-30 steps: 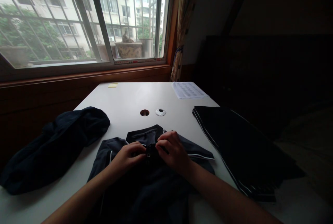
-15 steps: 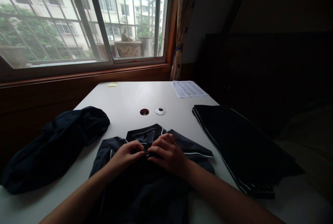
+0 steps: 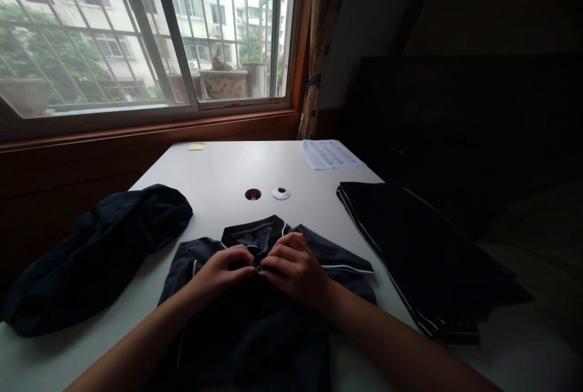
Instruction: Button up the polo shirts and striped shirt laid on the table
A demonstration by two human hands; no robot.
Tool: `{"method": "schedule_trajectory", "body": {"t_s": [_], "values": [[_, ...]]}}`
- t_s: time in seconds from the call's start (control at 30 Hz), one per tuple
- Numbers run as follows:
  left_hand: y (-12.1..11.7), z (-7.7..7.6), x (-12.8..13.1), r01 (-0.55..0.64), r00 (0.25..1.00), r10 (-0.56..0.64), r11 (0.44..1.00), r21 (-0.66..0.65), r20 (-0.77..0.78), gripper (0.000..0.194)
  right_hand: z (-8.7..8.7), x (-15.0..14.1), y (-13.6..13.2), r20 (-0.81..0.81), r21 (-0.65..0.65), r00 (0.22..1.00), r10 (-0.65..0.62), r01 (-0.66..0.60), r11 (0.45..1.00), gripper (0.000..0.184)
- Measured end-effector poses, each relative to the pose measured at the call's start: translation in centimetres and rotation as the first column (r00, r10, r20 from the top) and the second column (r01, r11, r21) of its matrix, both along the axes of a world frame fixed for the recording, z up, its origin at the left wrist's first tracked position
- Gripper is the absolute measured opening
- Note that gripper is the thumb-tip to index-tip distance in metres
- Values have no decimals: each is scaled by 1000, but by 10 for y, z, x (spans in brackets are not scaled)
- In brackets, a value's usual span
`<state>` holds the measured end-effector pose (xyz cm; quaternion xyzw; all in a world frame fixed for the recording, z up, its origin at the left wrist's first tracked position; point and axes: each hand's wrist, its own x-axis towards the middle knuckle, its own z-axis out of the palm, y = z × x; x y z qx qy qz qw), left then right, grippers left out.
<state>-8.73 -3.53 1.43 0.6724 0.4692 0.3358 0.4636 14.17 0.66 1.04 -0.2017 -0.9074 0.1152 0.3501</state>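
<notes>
A dark navy shirt (image 3: 255, 331) with a collar and white piping lies face up, its collar toward the window. My left hand (image 3: 230, 267) pinches the shirt's front just below the collar, thumb and fingertips together. Right beside it, my right hand (image 3: 294, 267) is closed on the other side of the same spot, fingers bent over the cloth. Between the fingertips shows a small round button (image 3: 259, 269) with a pale ring. How the cloth edges lie under the fingers is too dark to tell.
On the white table (image 3: 218, 179), a crumpled dark garment (image 3: 104, 246) lies to the left. Flat dark garments with white-edged trim (image 3: 410, 246) lie to the right. Farther back are a cable hole (image 3: 253, 194), a white round cover (image 3: 280, 193), printed papers (image 3: 330, 155) and yellow notes (image 3: 196, 146).
Both hands stay on the shirt's front. My left fingertips have shifted slightly to the right, nearer my right hand, and the gap between them has narrowed around the button.
</notes>
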Motion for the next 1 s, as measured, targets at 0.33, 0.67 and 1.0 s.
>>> {"method": "schedule_trajectory", "body": {"t_s": [0.33, 0.67, 1.0], "values": [[-2, 2, 0, -5, 999, 4, 1000, 24, 37, 21, -1, 0, -1, 22, 22, 1000, 5, -6, 1000, 13], [-3, 3, 2, -30, 999, 26, 996, 79, 40, 19, -1, -1, -2, 44, 35, 999, -15, 14, 999, 12], [-4, 0, 5, -50, 999, 50, 988, 146, 5, 17, -8, -4, 2, 26, 34, 1000, -8, 8, 999, 12]]}}
